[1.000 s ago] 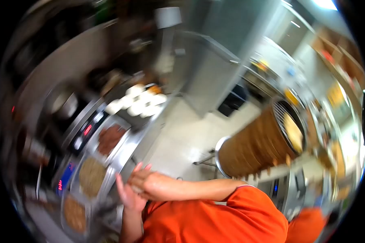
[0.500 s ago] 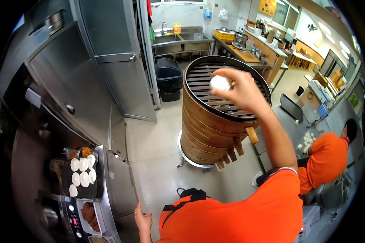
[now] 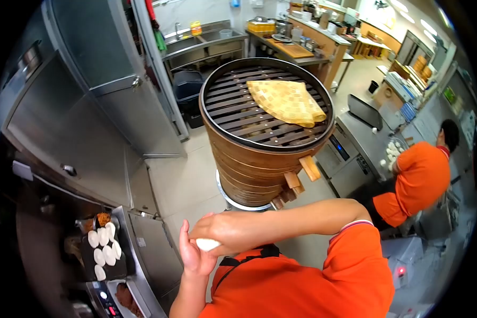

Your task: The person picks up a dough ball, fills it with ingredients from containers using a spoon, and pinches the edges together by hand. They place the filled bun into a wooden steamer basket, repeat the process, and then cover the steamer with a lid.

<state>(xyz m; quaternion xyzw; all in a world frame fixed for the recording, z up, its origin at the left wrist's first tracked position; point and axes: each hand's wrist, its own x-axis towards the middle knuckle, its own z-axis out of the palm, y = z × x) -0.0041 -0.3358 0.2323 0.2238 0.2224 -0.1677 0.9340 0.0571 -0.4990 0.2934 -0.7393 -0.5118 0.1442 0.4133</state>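
My right hand [image 3: 217,230] reaches across in front of my torso, its fingers curled over a small white dough ball [image 3: 208,244]. Close underneath, my left hand [image 3: 192,254] has its palm turned up and its thumb stretched outward. Its other fingers are largely hidden behind the right hand. The ball shows between the two hands. Beyond them stands a tall round bamboo steamer [image 3: 265,177] with dark slats across its top. A folded yellow woven cloth [image 3: 286,100] lies flat on the slats.
At lower left, several white dough rounds [image 3: 108,255] lie on a dark tray beside a container of brown filling [image 3: 127,297]. A co-worker in orange [image 3: 421,177] leans over white dough pieces [image 3: 392,151] at right. Wooden handles [image 3: 310,167] jut from the steamer.
My right hand has come down from above the steamer to my left hand, still with the white ball. The yellow cloth now shows on the slats. The view has shifted.
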